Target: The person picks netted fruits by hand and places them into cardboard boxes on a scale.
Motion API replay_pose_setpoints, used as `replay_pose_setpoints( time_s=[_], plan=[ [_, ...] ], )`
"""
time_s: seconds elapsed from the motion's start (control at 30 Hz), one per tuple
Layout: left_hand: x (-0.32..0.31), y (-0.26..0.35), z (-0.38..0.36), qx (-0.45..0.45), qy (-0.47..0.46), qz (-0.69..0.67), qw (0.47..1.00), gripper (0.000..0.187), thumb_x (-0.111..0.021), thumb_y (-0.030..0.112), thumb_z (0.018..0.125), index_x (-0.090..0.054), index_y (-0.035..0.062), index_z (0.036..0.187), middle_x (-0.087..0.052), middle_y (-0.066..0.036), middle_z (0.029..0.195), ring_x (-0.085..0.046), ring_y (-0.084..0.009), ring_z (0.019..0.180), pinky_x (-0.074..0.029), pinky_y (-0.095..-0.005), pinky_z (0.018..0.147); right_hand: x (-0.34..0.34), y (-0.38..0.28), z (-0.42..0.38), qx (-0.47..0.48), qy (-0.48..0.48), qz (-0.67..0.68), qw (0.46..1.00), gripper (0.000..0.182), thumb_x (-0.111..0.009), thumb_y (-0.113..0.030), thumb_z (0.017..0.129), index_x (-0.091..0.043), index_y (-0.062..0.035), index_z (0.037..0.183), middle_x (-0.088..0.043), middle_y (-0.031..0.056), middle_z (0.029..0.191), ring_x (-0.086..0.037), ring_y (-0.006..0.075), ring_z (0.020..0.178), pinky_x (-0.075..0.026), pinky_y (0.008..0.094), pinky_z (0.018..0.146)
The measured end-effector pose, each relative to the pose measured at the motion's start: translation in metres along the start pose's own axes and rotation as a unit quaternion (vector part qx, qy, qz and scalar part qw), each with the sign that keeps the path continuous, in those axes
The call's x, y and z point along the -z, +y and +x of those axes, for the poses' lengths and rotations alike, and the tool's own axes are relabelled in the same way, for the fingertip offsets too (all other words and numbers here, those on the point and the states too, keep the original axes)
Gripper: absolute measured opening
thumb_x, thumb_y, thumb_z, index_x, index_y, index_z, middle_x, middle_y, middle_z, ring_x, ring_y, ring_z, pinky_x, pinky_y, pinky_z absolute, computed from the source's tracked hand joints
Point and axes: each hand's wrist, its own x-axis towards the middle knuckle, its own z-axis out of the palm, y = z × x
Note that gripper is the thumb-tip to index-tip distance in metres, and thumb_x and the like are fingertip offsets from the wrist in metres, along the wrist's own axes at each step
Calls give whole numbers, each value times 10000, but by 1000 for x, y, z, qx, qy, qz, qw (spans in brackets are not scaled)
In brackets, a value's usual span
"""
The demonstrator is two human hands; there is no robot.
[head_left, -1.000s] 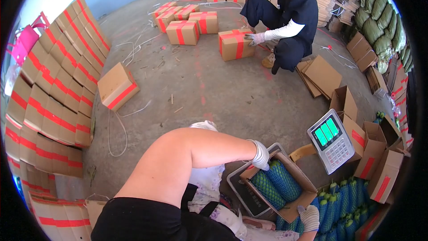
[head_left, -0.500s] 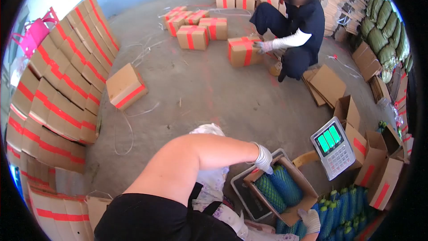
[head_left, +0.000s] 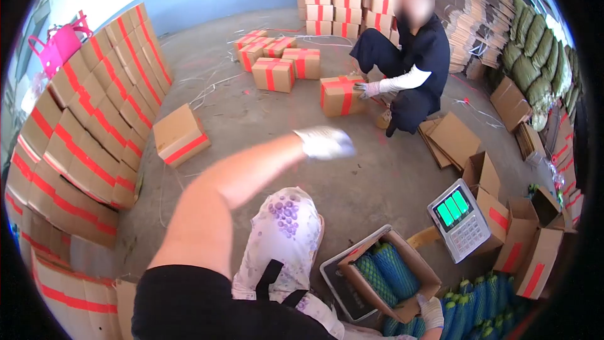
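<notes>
My left hand (head_left: 326, 143), in a pale glove, is raised over the floor, away from the carton. Motion blurs its fingers and nothing distinct shows in it. My right hand (head_left: 430, 312), gloved too, grips the near corner of an open carton (head_left: 423, 269). That carton rests tilted on the dark platform of a scale (head_left: 333, 276). Inside it lie long produce pieces (head_left: 397, 271) in blue and green net sleeves; their kind is hard to make out. Several more sleeved pieces (head_left: 478, 294) stand beside my right hand.
The scale's display (head_left: 458, 220) is lit green. Open cartons (head_left: 520, 226) stand at the right. A wall of taped cartons (head_left: 88, 119) fills the left. Ahead, a person (head_left: 415, 69) squats with a hand on a taped carton (head_left: 341, 97). Loose straps (head_left: 204, 91) lie on the floor.
My left hand has left the produce in the open carton and swung up and forward to the left. My right hand stays at the carton's corner. The view has shifted slightly.
</notes>
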Motion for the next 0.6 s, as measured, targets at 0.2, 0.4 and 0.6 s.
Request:
replay_pose_setpoints(
  time_s=[0.2, 0.4, 0.6],
  plan=[
    [130, -150, -102, 300, 342, 94, 886, 768, -561, 477, 889, -332, 66, 1495, -478, -267, 1424, -485, -382, 1312, -399, -437, 1063, 3, -37, -21, 78, 26, -210, 974, 407, -646, -371, 886, -657, 25, 982, -692, 191, 819, -691, 303, 682, -538, 395, 608],
    [207, -240, -213, 481, 442, 37, 756, 853, -539, 407, 918, -68, 141, 1578, -458, -251, 1446, -503, -374, 1301, -402, -425, 1074, 6, -55, -28, -11, -8, -140, 990, 377, -628, -350, 881, -669, 7, 994, -693, 215, 850, -687, 350, 793, -521, 422, 694],
    [184, -194, -206, 479, 424, -14, 769, 829, -543, 396, 931, -104, 112, 1573, -463, -229, 1453, -580, -356, 1201, -518, -426, 913, 11, -83, -35, 7, -3, -173, 985, 441, -597, -442, 874, -680, -44, 1043, -684, 241, 999, -629, 425, 986, -496, 487, 824]
  ],
)
